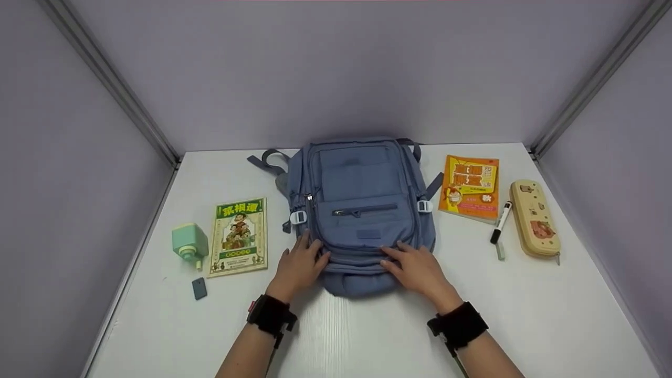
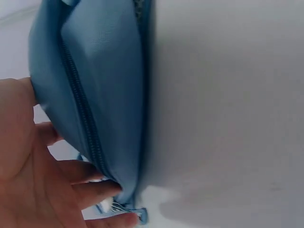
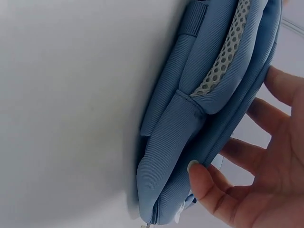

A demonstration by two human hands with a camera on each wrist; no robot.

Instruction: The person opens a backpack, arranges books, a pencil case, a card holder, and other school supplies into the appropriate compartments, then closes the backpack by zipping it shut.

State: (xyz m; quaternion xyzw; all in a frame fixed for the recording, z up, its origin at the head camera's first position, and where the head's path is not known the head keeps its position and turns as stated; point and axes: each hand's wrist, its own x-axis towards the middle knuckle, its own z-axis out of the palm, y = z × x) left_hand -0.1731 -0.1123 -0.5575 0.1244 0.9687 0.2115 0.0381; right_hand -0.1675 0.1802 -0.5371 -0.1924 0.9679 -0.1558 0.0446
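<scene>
Black cuffs (image 1: 461, 325) sit nearest; beyond them, the left grip (image 1: 297, 266) and right grip (image 1: 418, 268), fingers spread, touch the near end of the blue bag (image 1: 359, 181), lying front up mid-desk (image 1: 341, 336). Left of it: green book (image 1: 239, 239), mint box (image 1: 189, 239), dark block (image 1: 199, 289). Right: orange book (image 1: 470, 187), marker (image 1: 501, 222), green stick (image 1: 500, 252), case (image 1: 535, 218).

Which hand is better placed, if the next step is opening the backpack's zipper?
Probably the left hand: it is at the lower left of the backpack, nearer the silver zipper pull. The right hand is across the bag.
</scene>
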